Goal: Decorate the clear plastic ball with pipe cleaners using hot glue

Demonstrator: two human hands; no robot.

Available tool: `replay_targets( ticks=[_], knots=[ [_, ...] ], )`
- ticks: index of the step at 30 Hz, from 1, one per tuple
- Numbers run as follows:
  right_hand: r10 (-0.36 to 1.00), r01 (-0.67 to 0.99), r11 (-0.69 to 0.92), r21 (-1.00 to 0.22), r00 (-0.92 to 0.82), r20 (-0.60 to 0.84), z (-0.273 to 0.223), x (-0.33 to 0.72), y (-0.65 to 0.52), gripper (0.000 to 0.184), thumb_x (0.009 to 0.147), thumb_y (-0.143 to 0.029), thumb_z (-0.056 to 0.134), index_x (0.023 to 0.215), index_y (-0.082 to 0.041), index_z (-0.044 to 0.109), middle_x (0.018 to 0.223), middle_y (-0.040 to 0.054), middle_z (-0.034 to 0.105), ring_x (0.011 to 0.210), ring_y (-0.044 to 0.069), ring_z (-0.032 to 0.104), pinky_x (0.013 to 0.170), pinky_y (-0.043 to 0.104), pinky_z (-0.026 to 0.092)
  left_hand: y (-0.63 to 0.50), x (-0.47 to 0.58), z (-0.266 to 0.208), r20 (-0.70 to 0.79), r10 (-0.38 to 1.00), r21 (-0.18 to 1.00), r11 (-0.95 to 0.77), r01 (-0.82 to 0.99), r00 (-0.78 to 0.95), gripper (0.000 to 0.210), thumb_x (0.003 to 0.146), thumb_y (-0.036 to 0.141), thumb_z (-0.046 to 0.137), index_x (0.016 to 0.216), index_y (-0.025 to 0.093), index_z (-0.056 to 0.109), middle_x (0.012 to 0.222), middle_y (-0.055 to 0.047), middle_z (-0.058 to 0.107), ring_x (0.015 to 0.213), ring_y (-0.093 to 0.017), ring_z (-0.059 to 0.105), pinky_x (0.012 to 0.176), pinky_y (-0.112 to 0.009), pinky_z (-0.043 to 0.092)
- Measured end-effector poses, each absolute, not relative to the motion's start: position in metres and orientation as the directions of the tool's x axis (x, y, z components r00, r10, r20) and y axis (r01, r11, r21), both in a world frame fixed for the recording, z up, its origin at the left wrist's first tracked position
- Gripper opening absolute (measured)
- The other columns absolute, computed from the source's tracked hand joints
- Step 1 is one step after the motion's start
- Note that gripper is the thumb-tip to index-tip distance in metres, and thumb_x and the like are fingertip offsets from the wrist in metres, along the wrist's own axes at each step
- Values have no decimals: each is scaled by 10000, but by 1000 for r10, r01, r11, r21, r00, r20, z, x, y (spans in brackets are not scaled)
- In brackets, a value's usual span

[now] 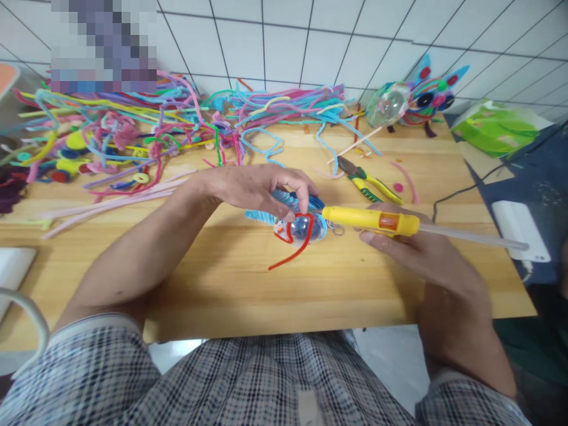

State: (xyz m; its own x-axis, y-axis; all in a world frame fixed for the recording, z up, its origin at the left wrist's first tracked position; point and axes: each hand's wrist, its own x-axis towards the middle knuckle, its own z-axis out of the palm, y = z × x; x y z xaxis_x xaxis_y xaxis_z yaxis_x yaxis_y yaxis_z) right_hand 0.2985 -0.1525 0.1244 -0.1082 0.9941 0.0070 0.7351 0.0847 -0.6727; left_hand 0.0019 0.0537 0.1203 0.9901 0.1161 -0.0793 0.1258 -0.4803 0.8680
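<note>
My left hand [260,188] reaches over a small craft piece with a clear plastic dome [300,227] and blue fuzzy trim [261,216]. Its thumb and fingertips pinch a red pipe cleaner [298,251] against the dome's upper edge. The pipe cleaner bends over the dome, and its free end curls down toward the table. In my right hand [412,251] is a yellow hot glue gun [355,218], with a translucent glue stick [474,236] sticking out of its back. The gun's nozzle points left, close to my left fingertips. A small metal ring [338,231] lies beside the craft piece.
Pliers [370,180] with yellow-green handles lie beyond the glue gun. Bundles of coloured pipe cleaners [288,106] line the back, with a loose pile [119,139] at left. A finished-looking animal craft [432,97] stands at back right. A white power strip [523,231] and cable lie right.
</note>
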Motion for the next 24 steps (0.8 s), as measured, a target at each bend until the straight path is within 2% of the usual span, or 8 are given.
replay_targets(
  ticks=[6,14,20,24],
  knots=[
    [981,715,177,-676,-187,59,121,299,-152,581,1108,-815,625,922,-281,755,942,54,779,808,280,748,753,443,620,52,2,121,-74,125,871,-475,125,989,423,1043,664,861,1142,253,866,1530,-78,816,1403,-267,770,1197,-352,599],
    [989,728,138,-672,-139,52,119,297,-155,492,1119,-743,663,926,-295,717,947,39,762,805,275,716,787,454,637,53,2,121,-85,129,877,-461,136,988,417,1037,643,876,1144,240,860,1553,-85,810,1396,-267,772,1194,-349,603],
    [979,727,200,-657,-165,115,113,299,-155,458,1151,-690,644,919,-300,703,927,8,732,783,249,702,757,409,608,54,3,120,-63,123,889,-444,112,990,384,1019,609,915,1110,239,871,1492,-95,831,1350,-261,796,1193,-370,603],
    [970,724,244,-645,-187,158,109,300,-156,434,1173,-643,643,918,-297,699,918,-6,717,780,235,689,751,381,575,53,3,120,-57,122,890,-444,106,991,398,1028,622,905,1108,234,866,1500,-85,833,1341,-240,792,1174,-332,603]
  ],
)
